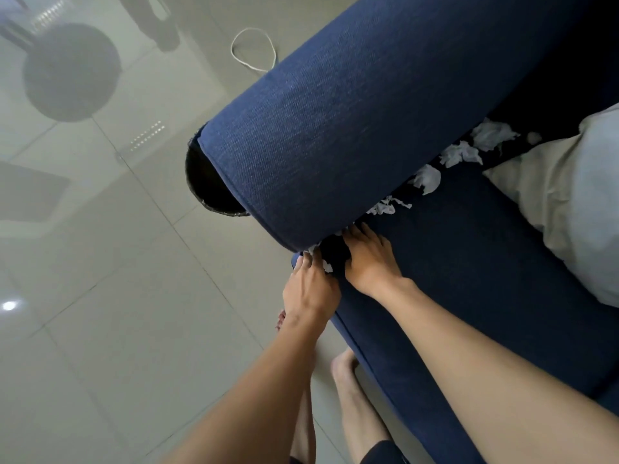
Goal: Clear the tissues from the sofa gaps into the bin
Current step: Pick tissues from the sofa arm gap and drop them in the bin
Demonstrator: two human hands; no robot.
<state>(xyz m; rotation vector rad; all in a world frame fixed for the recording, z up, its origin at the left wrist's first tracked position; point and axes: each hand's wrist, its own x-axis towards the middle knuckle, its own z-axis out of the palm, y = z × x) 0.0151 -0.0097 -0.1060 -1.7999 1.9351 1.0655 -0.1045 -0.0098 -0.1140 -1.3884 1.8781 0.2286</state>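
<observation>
Right hand [370, 259] lies flat, fingers spread, pressing the seat cushion [469, 262] down, likely to widen the gap beside the armrest [351, 128]. Left hand [310, 286] pinches a tissue [326, 265] at the gap's front end. More crumpled white tissues [427, 177] wedged along it (torn, ragged). Bin [207, 185] sits behind the armrest, half hidden

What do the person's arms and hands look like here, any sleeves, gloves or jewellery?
Both forearms are bare as far as the head view shows: no sleeves, no gloves. The left hand and the right hand show no rings, watch or wristband on their visible sides. The fingernails look short and unpainted. A dark garment edge, perhaps shorts, shows at the bottom of the picture, and the feet are bare.
</observation>
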